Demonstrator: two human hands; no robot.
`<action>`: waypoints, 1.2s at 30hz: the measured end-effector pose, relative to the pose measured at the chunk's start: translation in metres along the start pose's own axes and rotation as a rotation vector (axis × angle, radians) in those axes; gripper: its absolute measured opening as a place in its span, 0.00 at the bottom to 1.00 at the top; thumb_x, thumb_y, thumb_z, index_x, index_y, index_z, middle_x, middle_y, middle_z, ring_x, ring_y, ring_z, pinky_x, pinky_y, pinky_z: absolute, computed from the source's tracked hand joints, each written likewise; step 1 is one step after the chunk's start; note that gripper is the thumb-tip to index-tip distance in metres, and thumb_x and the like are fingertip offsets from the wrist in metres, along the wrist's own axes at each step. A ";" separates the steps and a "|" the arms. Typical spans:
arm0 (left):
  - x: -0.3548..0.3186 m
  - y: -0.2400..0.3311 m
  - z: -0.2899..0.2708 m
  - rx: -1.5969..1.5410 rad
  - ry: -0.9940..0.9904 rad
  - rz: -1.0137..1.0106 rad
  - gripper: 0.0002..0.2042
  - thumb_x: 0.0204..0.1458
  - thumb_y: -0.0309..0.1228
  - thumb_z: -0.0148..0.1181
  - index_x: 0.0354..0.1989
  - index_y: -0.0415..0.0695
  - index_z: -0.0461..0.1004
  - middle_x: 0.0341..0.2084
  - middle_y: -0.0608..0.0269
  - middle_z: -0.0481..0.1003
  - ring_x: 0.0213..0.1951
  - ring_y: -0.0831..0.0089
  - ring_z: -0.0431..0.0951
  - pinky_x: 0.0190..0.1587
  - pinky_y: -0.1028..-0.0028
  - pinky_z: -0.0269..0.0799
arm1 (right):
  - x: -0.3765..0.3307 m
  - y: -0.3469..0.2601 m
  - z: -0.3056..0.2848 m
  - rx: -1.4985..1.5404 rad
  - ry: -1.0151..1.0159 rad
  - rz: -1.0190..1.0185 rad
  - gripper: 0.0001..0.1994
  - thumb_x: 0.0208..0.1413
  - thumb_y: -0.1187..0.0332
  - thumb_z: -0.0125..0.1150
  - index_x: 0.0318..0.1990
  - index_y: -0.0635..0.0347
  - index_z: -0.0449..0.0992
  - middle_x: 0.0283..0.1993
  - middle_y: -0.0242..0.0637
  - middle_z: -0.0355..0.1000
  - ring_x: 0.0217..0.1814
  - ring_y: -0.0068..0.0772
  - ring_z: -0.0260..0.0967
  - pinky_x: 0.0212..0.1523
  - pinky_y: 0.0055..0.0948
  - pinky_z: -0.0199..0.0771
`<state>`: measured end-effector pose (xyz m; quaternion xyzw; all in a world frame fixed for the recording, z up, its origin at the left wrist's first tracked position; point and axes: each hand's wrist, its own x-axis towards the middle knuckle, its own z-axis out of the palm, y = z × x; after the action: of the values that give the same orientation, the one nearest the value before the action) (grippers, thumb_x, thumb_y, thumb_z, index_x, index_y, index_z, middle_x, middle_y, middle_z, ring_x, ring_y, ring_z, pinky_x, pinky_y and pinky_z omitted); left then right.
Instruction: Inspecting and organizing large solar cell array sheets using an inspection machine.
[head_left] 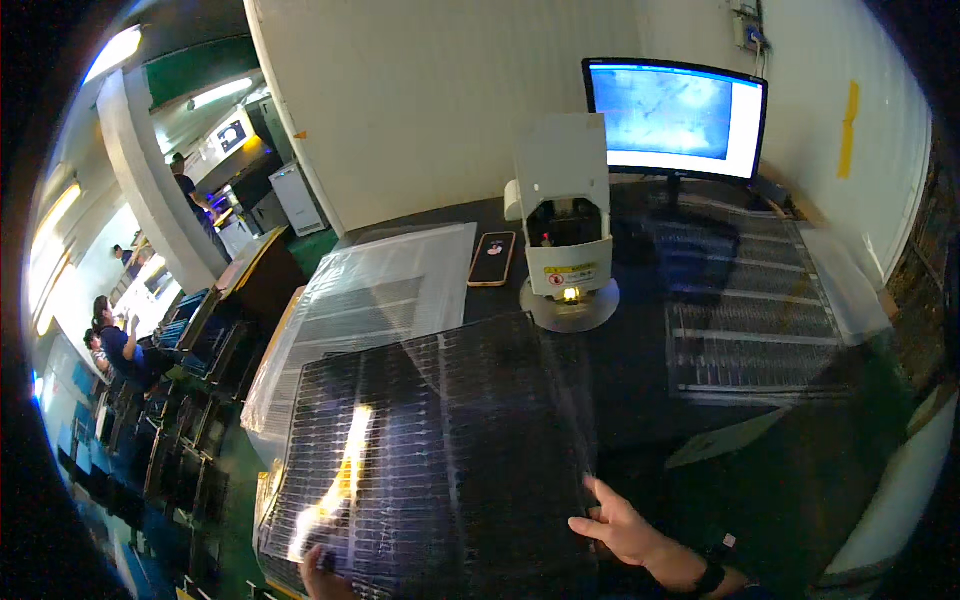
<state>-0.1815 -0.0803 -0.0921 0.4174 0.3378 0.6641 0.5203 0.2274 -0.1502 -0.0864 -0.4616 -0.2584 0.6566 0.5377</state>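
Pale wall spans upper centre of frame; white wall with yellow strip curves down right side. Dark tabletop stretches below both. At left, workshop area: white column slants through upper left, tube light glows overhead, white cabinet stands right of column, green floor at lower left.

a glossy dark sheet, finely row-patterned, slants over the table.

The left hand held the lower edge of a dark, glossy patterned sheet while the right hand touched its right edge, below a phone, a pale inspection device and a lit monitor on a black table.
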 end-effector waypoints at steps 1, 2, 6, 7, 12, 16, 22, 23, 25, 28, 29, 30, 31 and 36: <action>0.005 0.001 -0.012 0.158 0.138 -0.092 0.17 0.54 0.31 0.50 0.49 0.34 0.67 0.45 0.52 0.69 0.49 0.62 0.67 0.56 0.63 0.60 | -0.001 -0.003 -0.003 0.000 0.014 0.003 0.28 0.54 0.77 0.53 0.61 0.63 0.49 0.48 0.39 0.66 0.47 0.27 0.66 0.47 0.27 0.70; 0.009 0.001 -0.022 0.319 0.272 -0.186 0.18 0.54 0.32 0.51 0.49 0.34 0.67 0.47 0.52 0.68 0.52 0.62 0.65 0.58 0.62 0.58 | -0.002 -0.008 -0.007 -0.062 -0.018 0.076 0.22 0.55 0.73 0.52 0.57 0.64 0.56 0.43 0.36 0.69 0.42 0.24 0.67 0.43 0.24 0.71; 0.013 0.026 0.056 0.366 0.442 -0.188 0.16 0.53 0.30 0.54 0.47 0.33 0.68 0.43 0.54 0.71 0.44 0.65 0.69 0.49 0.68 0.66 | -0.006 0.021 -0.033 -0.299 0.039 0.146 0.15 0.55 0.62 0.56 0.43 0.65 0.73 0.24 0.27 0.69 0.23 0.13 0.60 0.23 0.19 0.63; 0.014 0.029 0.071 0.424 0.424 -0.167 0.15 0.52 0.27 0.54 0.46 0.31 0.69 0.42 0.53 0.71 0.42 0.66 0.70 0.46 0.70 0.67 | -0.011 0.018 -0.033 -0.296 0.052 0.155 0.15 0.55 0.62 0.56 0.43 0.65 0.73 0.24 0.27 0.69 0.23 0.13 0.60 0.23 0.19 0.63; 0.019 0.014 0.058 0.444 0.500 -0.153 0.17 0.53 0.29 0.53 0.47 0.29 0.67 0.45 0.52 0.70 0.44 0.65 0.69 0.49 0.69 0.65 | -0.042 -0.028 -0.017 -0.875 -0.158 0.265 0.18 0.56 0.56 0.54 0.35 0.65 0.77 0.25 0.30 0.72 0.26 0.16 0.64 0.27 0.20 0.65; 0.025 0.013 0.067 0.388 0.553 -0.221 0.18 0.55 0.31 0.51 0.49 0.29 0.66 0.47 0.49 0.69 0.46 0.62 0.68 0.52 0.69 0.64 | -0.045 -0.023 -0.019 -0.735 -0.200 0.157 0.16 0.56 0.59 0.55 0.39 0.66 0.75 0.27 0.32 0.72 0.28 0.17 0.65 0.30 0.20 0.66; 0.019 -0.004 0.043 0.790 0.415 -0.099 0.17 0.56 0.31 0.46 0.48 0.29 0.66 0.49 0.48 0.67 0.48 0.62 0.67 0.54 0.67 0.63 | -0.043 -0.004 -0.017 -0.162 -0.025 0.121 0.14 0.56 0.69 0.54 0.48 0.66 0.67 0.37 0.34 0.73 0.37 0.20 0.70 0.36 0.21 0.73; 0.019 -0.005 0.040 0.635 0.474 -0.123 0.17 0.56 0.30 0.46 0.48 0.29 0.66 0.49 0.49 0.67 0.49 0.62 0.67 0.55 0.67 0.62 | -0.043 -0.006 -0.016 -0.161 -0.025 0.123 0.14 0.56 0.69 0.54 0.48 0.66 0.67 0.37 0.34 0.73 0.37 0.20 0.70 0.36 0.21 0.73; 0.019 -0.006 0.034 0.483 0.529 -0.145 0.16 0.56 0.29 0.45 0.48 0.30 0.67 0.49 0.49 0.67 0.49 0.62 0.67 0.56 0.66 0.62 | -0.044 -0.010 -0.013 -0.109 0.080 0.124 0.12 0.56 0.68 0.54 0.45 0.66 0.69 0.33 0.34 0.73 0.35 0.20 0.70 0.33 0.21 0.74; 0.017 -0.010 0.016 0.554 0.168 0.044 0.16 0.55 0.28 0.44 0.48 0.29 0.67 0.48 0.46 0.68 0.52 0.59 0.65 0.58 0.64 0.60 | -0.040 -0.007 -0.021 -0.159 0.138 0.124 0.11 0.56 0.68 0.54 0.42 0.66 0.71 0.30 0.33 0.72 0.31 0.19 0.70 0.31 0.20 0.74; 0.018 -0.010 0.013 0.579 0.287 -0.058 0.16 0.54 0.29 0.46 0.46 0.28 0.68 0.46 0.46 0.69 0.52 0.60 0.66 0.58 0.64 0.59 | -0.039 -0.007 -0.022 -0.158 0.139 0.126 0.11 0.56 0.68 0.54 0.42 0.66 0.71 0.30 0.33 0.72 0.31 0.19 0.70 0.31 0.20 0.74; 0.020 -0.011 0.011 0.537 0.354 -0.076 0.15 0.54 0.28 0.47 0.44 0.28 0.68 0.44 0.46 0.70 0.50 0.59 0.68 0.56 0.65 0.62 | -0.038 -0.009 -0.024 -0.217 0.162 0.067 0.10 0.56 0.67 0.54 0.40 0.66 0.72 0.28 0.31 0.72 0.29 0.17 0.69 0.30 0.18 0.72; 0.018 -0.012 0.011 0.682 0.314 -0.002 0.15 0.55 0.28 0.47 0.44 0.27 0.68 0.44 0.46 0.70 0.49 0.59 0.69 0.55 0.65 0.64 | -0.038 -0.011 -0.025 -0.275 0.184 0.008 0.10 0.56 0.67 0.55 0.37 0.66 0.73 0.27 0.30 0.71 0.27 0.15 0.68 0.29 0.16 0.71; 0.017 -0.011 0.030 0.769 0.281 0.034 0.14 0.55 0.27 0.47 0.43 0.28 0.69 0.44 0.45 0.70 0.45 0.62 0.71 0.50 0.67 0.69 | -0.033 -0.020 -0.030 -0.355 0.294 -0.039 0.10 0.56 0.66 0.55 0.33 0.65 0.75 0.23 0.23 0.68 0.24 0.09 0.62 0.24 0.12 0.62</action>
<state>-0.1521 -0.0609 -0.0855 0.4920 0.6223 0.5485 0.2641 0.2629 -0.1801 -0.0721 -0.6346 -0.2977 0.5158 0.4925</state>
